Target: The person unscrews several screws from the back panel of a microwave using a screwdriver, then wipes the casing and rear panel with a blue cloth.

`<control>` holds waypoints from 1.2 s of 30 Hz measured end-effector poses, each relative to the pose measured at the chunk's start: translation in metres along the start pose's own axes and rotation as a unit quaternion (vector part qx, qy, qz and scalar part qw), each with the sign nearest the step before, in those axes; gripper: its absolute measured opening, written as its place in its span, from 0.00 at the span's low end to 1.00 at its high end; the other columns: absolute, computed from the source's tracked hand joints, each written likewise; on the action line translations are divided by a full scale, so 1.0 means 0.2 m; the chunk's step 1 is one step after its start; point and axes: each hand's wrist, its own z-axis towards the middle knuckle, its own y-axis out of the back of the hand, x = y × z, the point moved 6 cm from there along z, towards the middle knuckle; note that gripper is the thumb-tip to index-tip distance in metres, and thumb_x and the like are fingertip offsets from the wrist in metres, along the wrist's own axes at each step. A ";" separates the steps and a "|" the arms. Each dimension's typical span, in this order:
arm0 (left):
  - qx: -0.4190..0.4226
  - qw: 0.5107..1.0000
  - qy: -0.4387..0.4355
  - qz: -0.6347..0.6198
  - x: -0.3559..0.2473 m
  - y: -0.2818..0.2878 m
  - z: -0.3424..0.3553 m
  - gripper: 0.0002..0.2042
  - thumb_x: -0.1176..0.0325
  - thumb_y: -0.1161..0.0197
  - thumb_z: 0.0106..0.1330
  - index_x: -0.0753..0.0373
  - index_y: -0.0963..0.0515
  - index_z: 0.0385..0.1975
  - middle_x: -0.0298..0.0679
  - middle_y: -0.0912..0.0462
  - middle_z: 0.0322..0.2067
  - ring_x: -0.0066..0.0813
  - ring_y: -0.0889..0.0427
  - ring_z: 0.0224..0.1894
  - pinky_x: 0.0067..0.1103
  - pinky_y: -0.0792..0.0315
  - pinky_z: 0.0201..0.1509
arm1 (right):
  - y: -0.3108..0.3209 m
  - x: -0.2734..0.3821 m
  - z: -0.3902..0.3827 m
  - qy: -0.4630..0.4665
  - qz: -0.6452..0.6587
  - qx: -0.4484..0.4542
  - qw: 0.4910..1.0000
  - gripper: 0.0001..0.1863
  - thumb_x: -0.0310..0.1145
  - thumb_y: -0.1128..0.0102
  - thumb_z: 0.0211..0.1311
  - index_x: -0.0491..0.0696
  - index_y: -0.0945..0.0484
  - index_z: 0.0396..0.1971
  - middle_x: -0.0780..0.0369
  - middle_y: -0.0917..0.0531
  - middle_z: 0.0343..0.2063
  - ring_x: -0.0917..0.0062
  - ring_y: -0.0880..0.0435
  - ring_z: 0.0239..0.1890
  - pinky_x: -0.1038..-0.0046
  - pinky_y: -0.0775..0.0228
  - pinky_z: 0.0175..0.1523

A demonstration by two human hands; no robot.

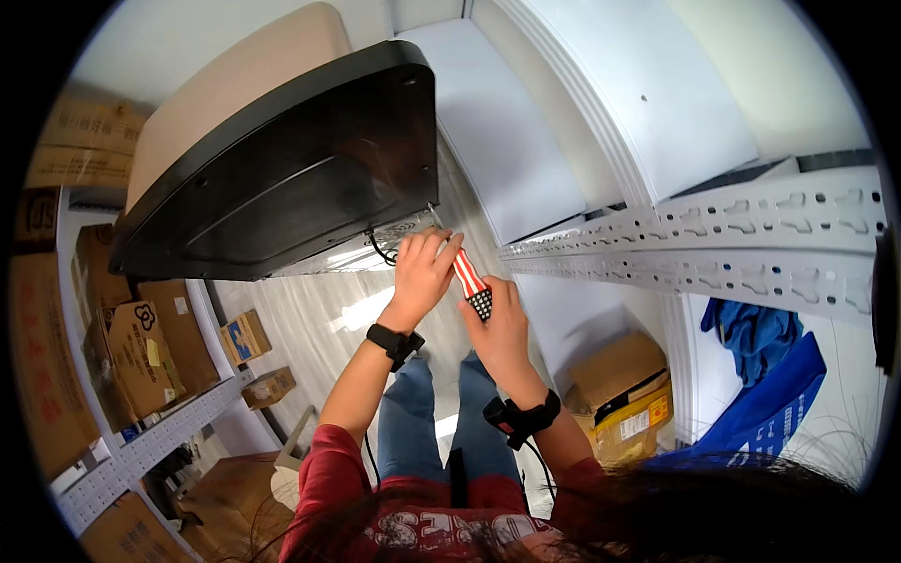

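Observation:
My left hand has its fingers bent at the upper end of a slim object with red-and-white stripes and a dark, white-dotted end; what its fingertips grip is partly hidden. My right hand is closed on the dotted lower part. Both are just below a large appliance with a black, curved underside and beige body, beside its metal plate and a black cable.
White metal shelving runs along the right, with cardboard boxes and blue fabric below. Boxes fill shelves at left; two smaller cartons are nearby. Pale floor shows around my legs.

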 end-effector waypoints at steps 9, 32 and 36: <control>-0.004 0.999 -0.028 -0.029 0.00 -0.03 -0.04 0.22 0.80 0.40 0.44 0.65 0.25 0.44 0.41 0.24 0.40 0.39 0.26 0.45 0.31 0.33 0.48 | -0.13 -0.08 -0.07 -0.203 0.255 -0.006 0.945 0.19 0.33 0.42 0.58 0.40 0.34 0.46 0.51 0.25 0.33 0.55 0.23 0.33 0.65 0.31 0.35; -0.039 0.982 0.153 -0.106 0.16 -0.13 -0.06 0.22 0.80 0.41 0.55 0.64 0.31 0.52 0.47 0.32 0.48 0.45 0.29 0.49 0.31 0.32 0.51 | -0.12 -0.07 -0.08 -0.042 0.087 -0.074 0.993 0.22 0.23 0.39 0.49 0.44 0.34 0.46 0.53 0.29 0.44 0.56 0.28 0.44 0.62 0.35 0.46; -0.035 0.984 0.138 -0.107 0.12 -0.14 -0.05 0.19 0.81 0.43 0.55 0.63 0.28 0.49 0.45 0.30 0.47 0.44 0.28 0.49 0.29 0.32 0.51 | -0.12 -0.09 -0.09 -0.037 0.095 -0.082 0.991 0.23 0.23 0.39 0.49 0.44 0.34 0.47 0.53 0.29 0.44 0.56 0.28 0.45 0.62 0.35 0.47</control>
